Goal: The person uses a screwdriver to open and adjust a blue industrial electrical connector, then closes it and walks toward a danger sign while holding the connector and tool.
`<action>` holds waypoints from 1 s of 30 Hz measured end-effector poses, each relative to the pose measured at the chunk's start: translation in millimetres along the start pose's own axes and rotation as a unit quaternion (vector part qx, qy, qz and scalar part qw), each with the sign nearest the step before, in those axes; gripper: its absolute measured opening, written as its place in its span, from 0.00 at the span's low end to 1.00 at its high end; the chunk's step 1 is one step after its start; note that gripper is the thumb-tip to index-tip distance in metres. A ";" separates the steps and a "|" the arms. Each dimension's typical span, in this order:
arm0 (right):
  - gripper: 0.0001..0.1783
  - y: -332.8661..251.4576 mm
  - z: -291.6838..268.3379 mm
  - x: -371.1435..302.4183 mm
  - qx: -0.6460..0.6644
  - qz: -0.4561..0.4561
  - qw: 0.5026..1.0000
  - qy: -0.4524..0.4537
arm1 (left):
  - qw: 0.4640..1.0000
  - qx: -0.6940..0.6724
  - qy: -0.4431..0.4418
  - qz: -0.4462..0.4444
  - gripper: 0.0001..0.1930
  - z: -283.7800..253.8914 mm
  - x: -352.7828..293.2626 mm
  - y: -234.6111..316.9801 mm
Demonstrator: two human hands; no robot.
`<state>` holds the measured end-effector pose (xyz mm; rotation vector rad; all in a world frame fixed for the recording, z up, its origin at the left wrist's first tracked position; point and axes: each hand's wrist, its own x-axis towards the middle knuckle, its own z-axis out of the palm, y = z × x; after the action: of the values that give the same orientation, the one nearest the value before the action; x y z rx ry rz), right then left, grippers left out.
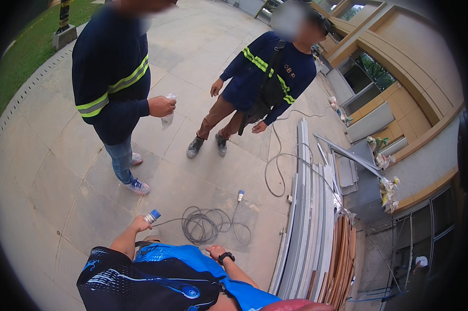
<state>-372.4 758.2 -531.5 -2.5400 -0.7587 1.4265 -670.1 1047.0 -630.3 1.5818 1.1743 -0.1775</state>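
My left hand [139, 224] is closed around a blue-and-white industrial plug [152, 216], its blue end pointing up and to the right. From it a dark cable runs to a loose coil [200, 226] on the pavement. The cable's other end carries a second blue-and-white connector [240, 195], lying beyond the coil. My right hand [213, 252], with a black watch [226, 257] at the wrist, hangs low in front of my blue-and-black shirt, just nearer than the coil. Its fingers seem loosely apart, with nothing visible in them.
A person [112, 78] at the left holds a clear plastic bag [168, 111]; another person [267, 78] with a black shoulder bag faces me. Long grey metal profiles [309, 217] and brown lengths [341, 259] are stacked at the right. Another cable [278, 166] loops beside them.
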 end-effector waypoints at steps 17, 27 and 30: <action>0.20 -146.1 -107.9 -48.3 0.361 -0.268 0.893 -0.026 | 0.990 -0.049 0.127 0.025 0.23 9.4 -38.8 -27.6; 0.26 -340.3 -266.9 -384.2 0.144 -0.845 0.488 -0.166 | 0.983 -0.041 0.126 0.130 0.22 -38.1 -15.8 48.2; 0.24 -355.0 -262.0 -380.9 0.122 -0.850 0.487 -0.157 | 0.973 -0.123 0.117 0.155 0.23 -51.8 -14.4 50.7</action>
<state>-446.0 913.7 25.4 -0.2762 -1.9153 0.8177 -662.6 1085.4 -567.6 1.5693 1.0616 0.3553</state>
